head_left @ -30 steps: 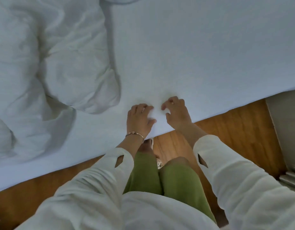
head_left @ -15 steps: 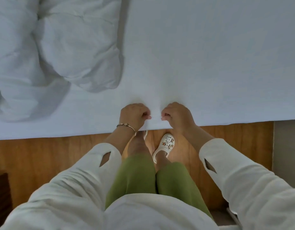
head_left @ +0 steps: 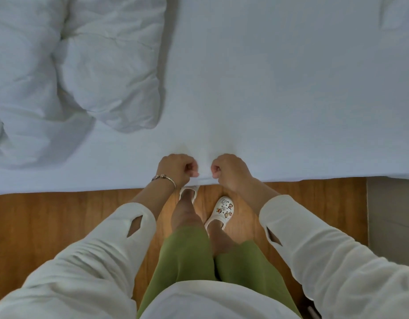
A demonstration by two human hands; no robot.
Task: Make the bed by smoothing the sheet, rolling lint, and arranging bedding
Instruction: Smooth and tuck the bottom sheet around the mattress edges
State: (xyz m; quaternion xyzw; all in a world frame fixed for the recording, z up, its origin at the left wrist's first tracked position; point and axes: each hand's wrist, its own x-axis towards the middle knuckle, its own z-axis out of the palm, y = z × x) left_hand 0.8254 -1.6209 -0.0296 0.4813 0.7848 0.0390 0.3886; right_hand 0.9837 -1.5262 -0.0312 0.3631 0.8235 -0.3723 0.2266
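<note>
A white sheet (head_left: 279, 93) covers the bed and lies mostly smooth, with small creases fanning out just above my hands. My left hand (head_left: 175, 168), with a bracelet on the wrist, grips the sheet's near edge with curled fingers. A short gap to the right, my right hand (head_left: 228, 170) grips the same edge the same way. A crumpled white duvet (head_left: 67, 72) is heaped on the bed's left part.
A wooden floor (head_left: 49, 217) runs along the bed's near edge, where my feet stand in white clogs (head_left: 221, 211). A grey surface (head_left: 392, 210) borders the floor at the right. A dark object shows at the far left edge.
My fingers have curled from lying on the sheet into fists gripping its edge. Both hands drew back toward me, and the view has squared up to the bed edge.
</note>
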